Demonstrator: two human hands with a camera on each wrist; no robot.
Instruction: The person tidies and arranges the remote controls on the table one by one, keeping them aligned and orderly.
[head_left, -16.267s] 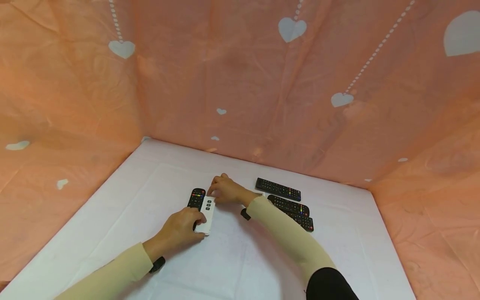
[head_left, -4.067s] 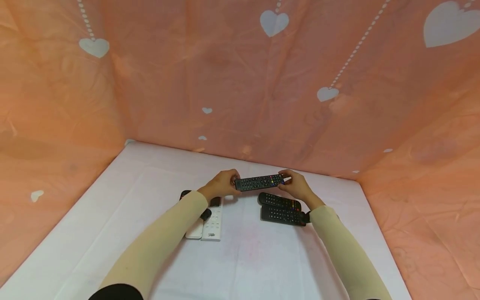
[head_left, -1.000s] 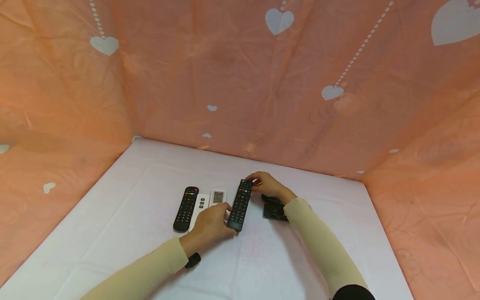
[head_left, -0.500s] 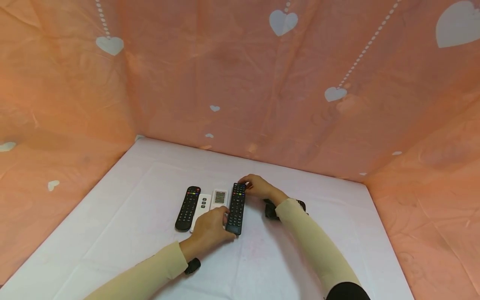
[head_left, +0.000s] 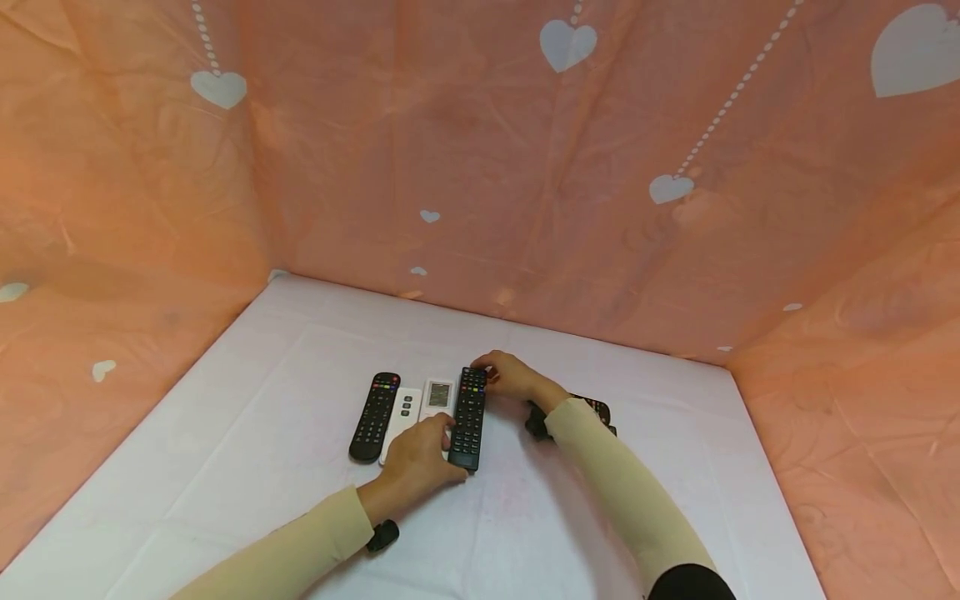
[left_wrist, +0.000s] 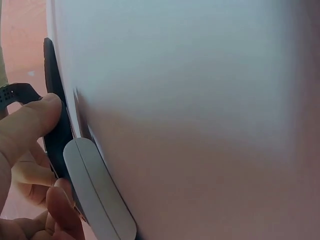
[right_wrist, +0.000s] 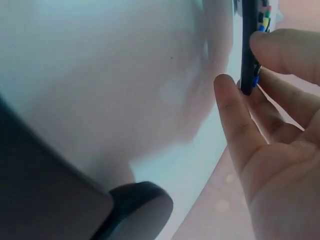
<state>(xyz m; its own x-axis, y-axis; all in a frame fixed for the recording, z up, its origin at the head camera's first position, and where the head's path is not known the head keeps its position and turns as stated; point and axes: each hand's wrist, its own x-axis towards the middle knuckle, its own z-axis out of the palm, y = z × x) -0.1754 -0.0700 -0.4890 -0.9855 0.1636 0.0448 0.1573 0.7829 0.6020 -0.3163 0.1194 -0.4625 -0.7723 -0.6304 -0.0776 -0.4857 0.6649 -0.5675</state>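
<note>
Both hands hold a long black remote control (head_left: 468, 421) lengthwise, just right of a white remote with a small display (head_left: 439, 394). My left hand (head_left: 420, 457) grips its near end, thumb on the near side, and covers the lower part of the display remote. At the far end my right hand (head_left: 513, 377) pinches it; the right wrist view shows the thumb (right_wrist: 285, 52) on the black remote's edge by the coloured buttons. Left of these lie a white remote with few buttons (head_left: 403, 410) and a rounded black remote (head_left: 373, 418), side by side.
More black remotes (head_left: 596, 407) lie on the right, mostly hidden behind my right forearm. Dark rounded shapes (right_wrist: 142, 212) fill the lower left of the right wrist view. The white-covered table (head_left: 525, 533) meets an orange curtain with hearts (head_left: 480, 150) at the back and sides.
Earlier both hands held the black remote crosswise near the back. It has since been turned lengthwise and shifted left, up beside the white display remote. The grip stays on both ends.
</note>
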